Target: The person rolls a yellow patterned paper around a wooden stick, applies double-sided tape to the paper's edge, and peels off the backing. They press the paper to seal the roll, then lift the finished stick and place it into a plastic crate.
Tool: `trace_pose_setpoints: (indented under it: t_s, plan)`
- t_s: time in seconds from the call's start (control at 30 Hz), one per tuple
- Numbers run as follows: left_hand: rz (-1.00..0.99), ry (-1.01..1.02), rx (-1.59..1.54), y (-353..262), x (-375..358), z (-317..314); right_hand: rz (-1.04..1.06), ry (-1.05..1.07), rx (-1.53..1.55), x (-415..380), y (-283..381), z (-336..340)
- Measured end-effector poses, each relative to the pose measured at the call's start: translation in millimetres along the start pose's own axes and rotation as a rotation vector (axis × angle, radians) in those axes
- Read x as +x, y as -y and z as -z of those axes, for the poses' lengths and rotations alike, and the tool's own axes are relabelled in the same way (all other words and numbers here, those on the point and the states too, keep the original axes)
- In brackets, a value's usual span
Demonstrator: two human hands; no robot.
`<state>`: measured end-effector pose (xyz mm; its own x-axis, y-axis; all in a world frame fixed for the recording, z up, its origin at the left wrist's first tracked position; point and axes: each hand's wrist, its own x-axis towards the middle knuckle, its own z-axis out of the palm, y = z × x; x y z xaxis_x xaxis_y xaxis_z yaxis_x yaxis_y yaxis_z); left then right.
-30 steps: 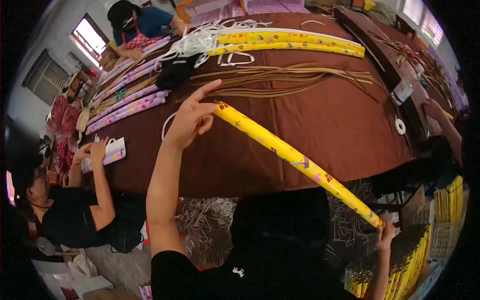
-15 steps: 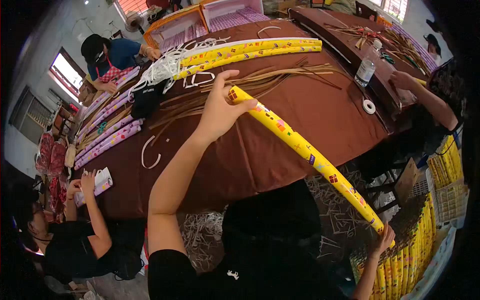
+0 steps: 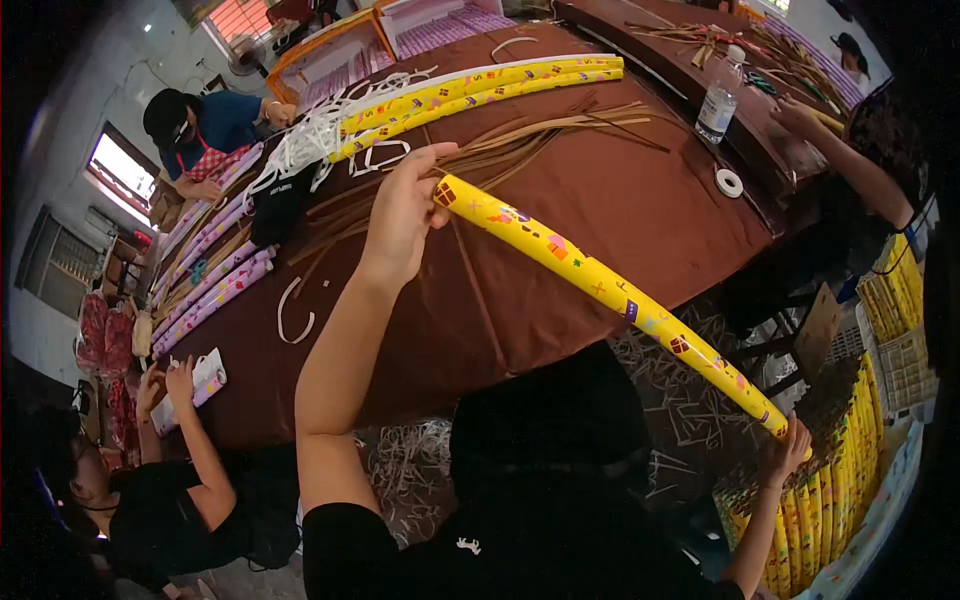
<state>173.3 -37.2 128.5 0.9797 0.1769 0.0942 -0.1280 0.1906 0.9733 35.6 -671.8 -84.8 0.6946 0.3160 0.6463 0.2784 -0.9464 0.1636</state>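
Note:
A long roll of yellow gift-wrap paper [image 3: 600,285], printed with small presents, slants across in front of me from upper left to lower right. At its upper end is my left hand [image 3: 400,215], index finger stretched out and thumb drawn back to the roll's edge; the fingers are apart and not wrapped around it. My right hand [image 3: 788,452] grips the lower end, fingers closed around the paper. Further back on the brown-covered table [image 3: 560,220] lie more yellow rolls [image 3: 500,90], beside a heap of white strips [image 3: 310,140].
Brown strips [image 3: 520,140], a bottle [image 3: 720,95] and a white tape roll [image 3: 728,182] lie on the tables. Purple rolls [image 3: 215,300] are at left. Co-workers sit left [image 3: 150,500], far left [image 3: 215,125] and right [image 3: 850,160]. Yellow rolls [image 3: 830,510] fill a bin at lower right.
My left hand has slid left, and its thumb has come back off the roll's surface to its end. The roll has shifted slightly; my right hand still holds its lower end.

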Motion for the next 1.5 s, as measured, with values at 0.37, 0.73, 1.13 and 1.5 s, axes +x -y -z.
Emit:
trace_pose_setpoints:
  t_s: [0.37,0.73,1.13,1.5]
  plan:
    - [-0.104,0.003,0.110,39.8,9.5,13.6,-0.072,-0.206,-0.104,61.1,-1.7,25.4]
    - [-0.178,0.074,0.014,37.3,-10.4,-3.2,-0.235,-0.125,-0.187,58.0,-20.3,-15.8]
    - [-0.296,-0.123,0.395,28.4,-52.4,-14.5,-0.237,-0.061,0.247,82.3,-20.2,-76.2]
    - [-0.330,-0.064,0.312,5.3,-83.7,-25.9,-0.233,-0.033,0.289,87.7,-30.4,-117.3]
